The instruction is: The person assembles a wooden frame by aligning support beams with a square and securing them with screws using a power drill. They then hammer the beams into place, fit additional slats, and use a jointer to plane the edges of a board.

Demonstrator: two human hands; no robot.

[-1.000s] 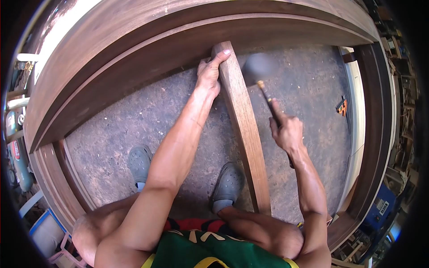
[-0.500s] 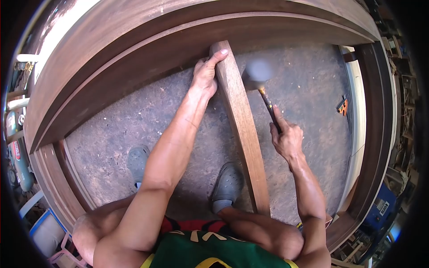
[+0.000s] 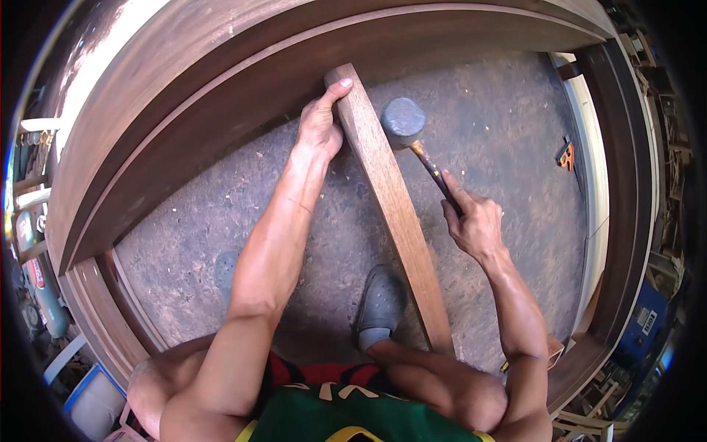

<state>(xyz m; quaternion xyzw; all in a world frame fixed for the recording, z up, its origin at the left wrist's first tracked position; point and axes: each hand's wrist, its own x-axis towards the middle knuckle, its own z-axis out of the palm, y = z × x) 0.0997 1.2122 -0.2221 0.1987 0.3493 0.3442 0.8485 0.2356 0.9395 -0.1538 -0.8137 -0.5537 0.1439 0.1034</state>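
Beam [image 3: 394,214] runs near-to-far, left hand [image 3: 321,124] clamped on its far end, right hand [image 3: 477,225] wrapped round mallet [image 3: 404,121] just off its right side.

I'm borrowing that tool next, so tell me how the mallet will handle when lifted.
The mallet will probably feel top-heavy, since its thick head is far wider than the slim handle. It should stay stiff, as the handle looks straight. Laid down, it may roll a little, because the head looks round.
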